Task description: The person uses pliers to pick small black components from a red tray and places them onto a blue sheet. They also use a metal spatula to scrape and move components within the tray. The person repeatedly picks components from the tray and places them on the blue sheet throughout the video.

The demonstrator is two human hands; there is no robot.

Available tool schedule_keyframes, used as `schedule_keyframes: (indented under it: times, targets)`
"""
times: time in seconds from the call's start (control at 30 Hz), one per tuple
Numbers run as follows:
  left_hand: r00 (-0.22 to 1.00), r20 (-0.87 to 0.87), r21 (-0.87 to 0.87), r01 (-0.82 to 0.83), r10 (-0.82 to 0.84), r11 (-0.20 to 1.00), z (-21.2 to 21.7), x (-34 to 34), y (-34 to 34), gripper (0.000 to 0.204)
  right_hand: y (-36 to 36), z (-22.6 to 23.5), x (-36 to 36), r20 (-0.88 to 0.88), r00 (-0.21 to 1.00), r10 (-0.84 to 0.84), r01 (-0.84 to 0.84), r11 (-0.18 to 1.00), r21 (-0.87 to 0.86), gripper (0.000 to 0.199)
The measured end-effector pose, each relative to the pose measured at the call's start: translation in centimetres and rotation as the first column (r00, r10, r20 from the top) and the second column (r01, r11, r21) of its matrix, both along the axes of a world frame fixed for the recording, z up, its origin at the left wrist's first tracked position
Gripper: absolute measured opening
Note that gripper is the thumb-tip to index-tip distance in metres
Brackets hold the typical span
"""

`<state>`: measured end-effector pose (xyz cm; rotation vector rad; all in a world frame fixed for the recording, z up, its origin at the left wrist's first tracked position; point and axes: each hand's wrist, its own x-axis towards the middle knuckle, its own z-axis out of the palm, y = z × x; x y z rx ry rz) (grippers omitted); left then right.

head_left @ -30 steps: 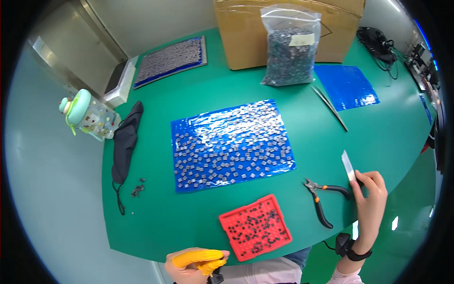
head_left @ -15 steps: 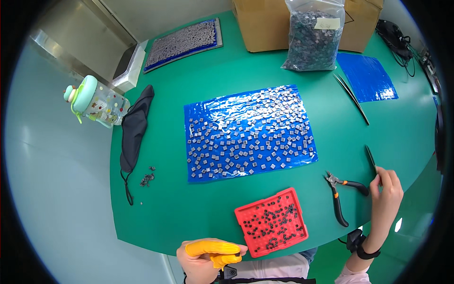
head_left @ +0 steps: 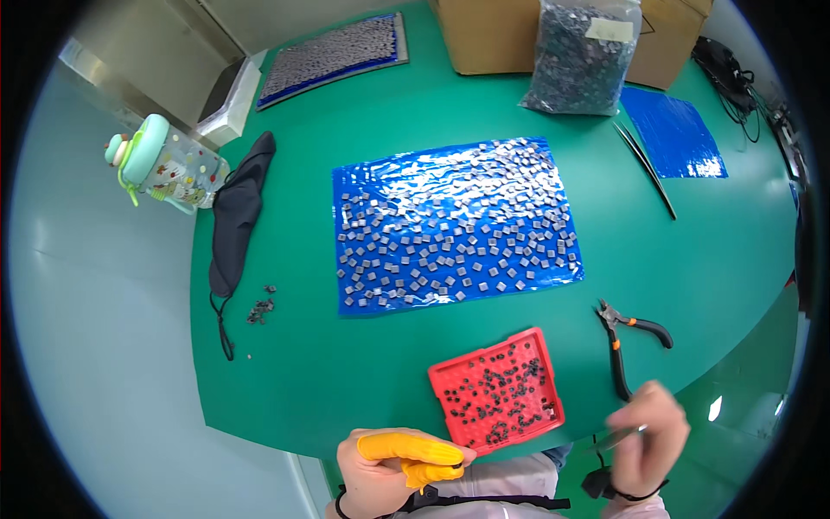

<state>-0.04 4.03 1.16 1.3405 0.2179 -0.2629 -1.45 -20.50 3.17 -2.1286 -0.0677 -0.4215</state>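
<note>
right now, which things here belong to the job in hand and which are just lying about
Likely part of the job:
small dark piece in the left hand
thin tool, blurred, in the right hand
red tray of small black parts
side cutters, perhaps

Probably just lying about:
water bottle
black cloth
cardboard box

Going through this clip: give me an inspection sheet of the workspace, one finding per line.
Surface: green table; damage, nothing seen.
Job's things: grey squares spread on blue sheet; black bits in red tray; pliers lying open.
Clutter: bottle, mask and loose scraps at left.
Grips: left hand, with yellow finger covers, pinches a dark bit; right hand, blurred, holds a thin tool.
Cables: black bundle, far right.
Surroundings: bag before box; pale wall left.
</note>
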Motion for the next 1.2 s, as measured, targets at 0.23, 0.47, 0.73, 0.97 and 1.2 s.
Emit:
schedule_keyframes:
  times: [0.23, 0.47, 0.73, 0.97, 1.2]
  targets:
    - [0.995, -0.025, 0.08, 0.094, -0.092, 0.992, 0.5, 0.0, -0.3, 0.007, 1.2, -1.0, 1.4, 0.118, 0.94, 0.321, -0.302, 0.941, -0.15, 0.009]
    - [0.991, 0.077, 0.143, 0.101, -0.113, 0.985, 0.4, 0.0, -1.1, 0.007, 1.1, -1.5, 0.8, 0.112, 0.931, 0.347, -0.322, 0.927, -0.193, 0.01]
    - [0.989, -0.003, 0.187, 0.146, -0.148, 0.971, 1.5, 0.6, -1.6, 0.008, 0.8, -2.3, 1.3, 0.11, 0.931, 0.349, -0.328, 0.929, -0.172, 0.011]
    - [0.985, 0.031, 0.205, 0.159, -0.169, 0.966, 1.0, 0.7, -1.6, 0.008, 0.4, -2.3, 1.2, 0.097, 0.954, 0.282, -0.268, 0.954, -0.134, 0.007]
    - [0.982, 0.054, 0.22, 0.164, -0.179, 0.962, 1.0, 0.7, -1.8, 0.008, 0.5, -2.1, 1.5, 0.068, 0.939, 0.338, -0.324, 0.932, -0.162, 0.004]
